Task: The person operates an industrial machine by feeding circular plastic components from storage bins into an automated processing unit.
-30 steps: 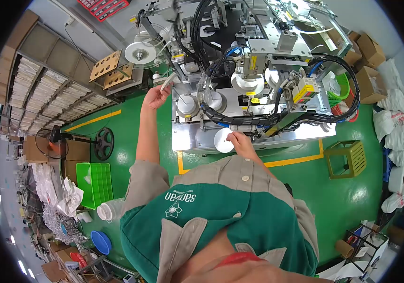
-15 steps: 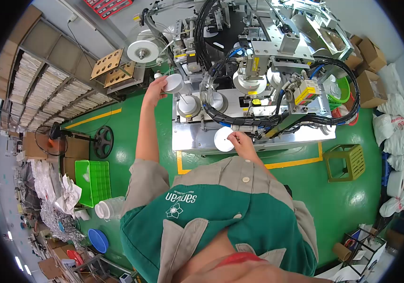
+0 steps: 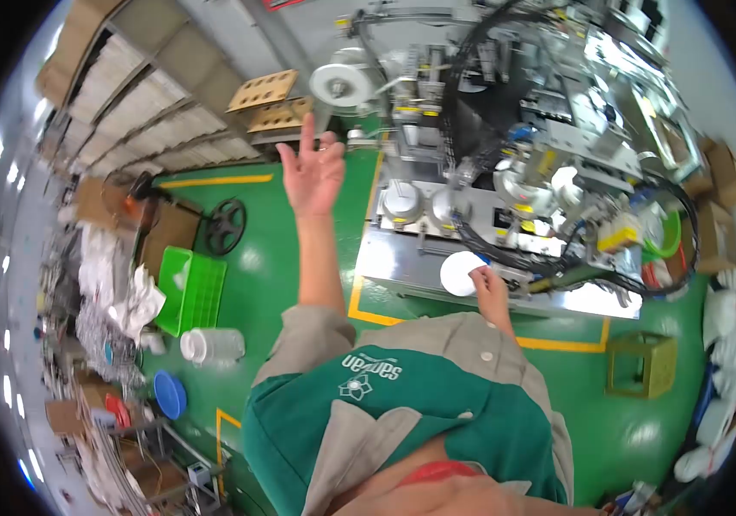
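Observation:
My left hand [image 3: 314,176] is raised over the floor to the left of the machine, fingers spread and nothing in it. My right hand [image 3: 490,291] pinches the edge of a flat white disc [image 3: 458,274] at the machine's front edge. Behind that disc, two white round stacks sit on the machine's metal deck, a left stack [image 3: 401,200] and a right stack [image 3: 445,206]. Past my left fingertips is a large white reel [image 3: 341,85].
Black cable bundles [image 3: 505,254] loop over the machine's front. A wooden rack with holes [image 3: 263,90] stands at the back left. On the green floor are a green crate [image 3: 191,292], a clear plastic jar [image 3: 213,345] and an olive stool [image 3: 640,365].
My left hand has let go of the white round piece it held and opened its fingers, moving away from the machine. The view has shifted; my right hand still holds its disc.

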`<state>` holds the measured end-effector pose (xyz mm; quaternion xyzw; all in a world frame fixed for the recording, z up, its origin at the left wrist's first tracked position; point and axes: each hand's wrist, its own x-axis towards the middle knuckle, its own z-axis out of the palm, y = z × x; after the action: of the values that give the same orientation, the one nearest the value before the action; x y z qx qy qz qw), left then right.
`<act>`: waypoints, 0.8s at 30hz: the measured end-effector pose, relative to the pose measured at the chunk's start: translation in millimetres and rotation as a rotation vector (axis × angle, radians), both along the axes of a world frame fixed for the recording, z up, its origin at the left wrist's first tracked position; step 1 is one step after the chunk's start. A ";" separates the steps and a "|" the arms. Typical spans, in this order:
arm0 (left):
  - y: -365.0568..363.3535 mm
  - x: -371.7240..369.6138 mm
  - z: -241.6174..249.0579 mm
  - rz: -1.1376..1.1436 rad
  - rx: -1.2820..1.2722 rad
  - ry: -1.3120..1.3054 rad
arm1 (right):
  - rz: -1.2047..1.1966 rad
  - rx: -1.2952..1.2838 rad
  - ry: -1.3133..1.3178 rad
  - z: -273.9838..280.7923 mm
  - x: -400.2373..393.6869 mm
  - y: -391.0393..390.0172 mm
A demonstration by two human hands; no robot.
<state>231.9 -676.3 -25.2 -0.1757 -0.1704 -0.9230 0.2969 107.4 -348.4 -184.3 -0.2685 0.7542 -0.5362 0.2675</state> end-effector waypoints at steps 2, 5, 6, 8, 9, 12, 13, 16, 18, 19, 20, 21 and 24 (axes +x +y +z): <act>18.3 6.6 17.2 -0.123 0.005 0.166 | 0.019 0.024 -0.028 10.1 1.9 -3.7; 32.0 13.6 27.1 -0.117 0.012 0.205 | 0.067 0.044 -0.033 11.3 4.3 -11.7; 33.3 15.8 27.7 -0.124 0.011 0.218 | 0.065 0.022 0.024 3.7 4.9 -14.3; 35.7 21.6 28.0 -0.130 0.018 0.237 | 0.072 -0.053 0.006 2.5 6.0 -17.1; 38.1 23.9 29.9 -0.149 0.043 0.267 | 0.080 -0.024 0.015 3.2 5.6 -17.9; 38.2 28.8 29.4 -0.222 0.097 0.386 | 0.103 0.002 0.042 0.0 5.5 -20.2; 40.2 30.8 29.5 -0.216 0.095 0.385 | 0.109 0.001 0.041 -1.0 6.5 -20.7; 46.9 32.7 33.6 -0.199 0.270 0.463 | 0.117 0.002 0.034 3.7 7.1 -20.5; 50.3 34.2 35.0 -0.148 0.301 0.429 | 0.108 -0.004 0.022 5.0 8.7 -21.2; 50.7 34.5 34.6 -0.148 0.293 0.425 | 0.109 -0.010 0.032 6.9 8.7 -19.7; 51.5 34.8 35.1 -0.141 0.298 0.418 | 0.107 -0.024 0.025 3.5 8.8 -19.7; 52.4 35.1 35.6 -0.135 0.303 0.411 | 0.104 -0.039 0.017 0.6 8.6 -19.2; 52.0 35.7 36.3 -0.156 0.264 0.421 | 0.104 -0.032 0.041 5.1 9.2 -17.9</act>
<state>267.5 -624.3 11.1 -0.3363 0.0309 -0.9004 0.2742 116.5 -366.4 -179.2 -0.3224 0.7359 -0.5281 0.2751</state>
